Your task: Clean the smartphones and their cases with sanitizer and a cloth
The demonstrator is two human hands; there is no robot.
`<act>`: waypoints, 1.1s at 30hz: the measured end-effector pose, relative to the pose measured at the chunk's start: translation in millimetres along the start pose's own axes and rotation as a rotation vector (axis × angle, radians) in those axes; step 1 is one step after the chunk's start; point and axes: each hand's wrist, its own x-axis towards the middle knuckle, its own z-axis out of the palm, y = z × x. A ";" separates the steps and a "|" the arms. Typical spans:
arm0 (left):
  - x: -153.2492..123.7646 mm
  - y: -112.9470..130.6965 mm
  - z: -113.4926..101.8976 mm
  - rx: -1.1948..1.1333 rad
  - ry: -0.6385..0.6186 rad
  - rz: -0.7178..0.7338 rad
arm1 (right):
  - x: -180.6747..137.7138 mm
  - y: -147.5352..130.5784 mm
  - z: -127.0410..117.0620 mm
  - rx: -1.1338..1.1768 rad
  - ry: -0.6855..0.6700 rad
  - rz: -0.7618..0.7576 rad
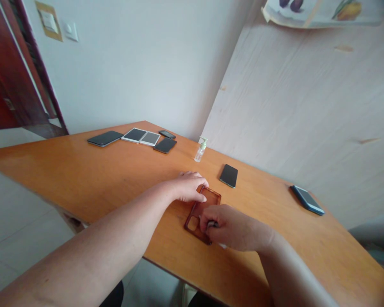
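A reddish-brown see-through phone case [213, 196] lies on the wooden table in front of me, its inside facing up and its camera cutout at the near end. My left hand [192, 187] grips its far left edge, the thumb resting on the inside and the fingers beyond the rim. Over the near right part of the case is my right hand [222, 226], closed in a pinch against the case. A bit of something dark and whitish shows between its fingers, mostly hidden, and a small white scrap pokes out beneath the hand.
On the table [121, 170] stands a pump bottle [200, 150] beyond my hands. A dark phone [228, 175] lies right of it, and a phone in a blue case [307, 200] farther right. Several phones and tablets, including a black tablet [105, 138], lie at the far left.
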 end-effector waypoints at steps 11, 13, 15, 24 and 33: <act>-0.6 1.5 -0.6 -0.005 0.014 0.000 | 25.5 43.7 -3.5 -0.237 0.518 0.205; -0.1 0.7 0.0 -0.020 0.021 -0.005 | 19.5 32.6 -1.9 -0.189 0.433 0.139; 0.5 -0.4 0.6 -0.030 0.028 -0.004 | 10.8 18.2 -0.2 -0.074 0.252 0.062; 2.1 -2.7 7.8 -0.111 0.155 0.064 | 16.3 30.5 -7.9 0.798 0.423 0.131; 4.5 7.0 -2.6 -0.532 0.404 0.072 | 28.4 48.5 -6.4 0.933 0.690 0.166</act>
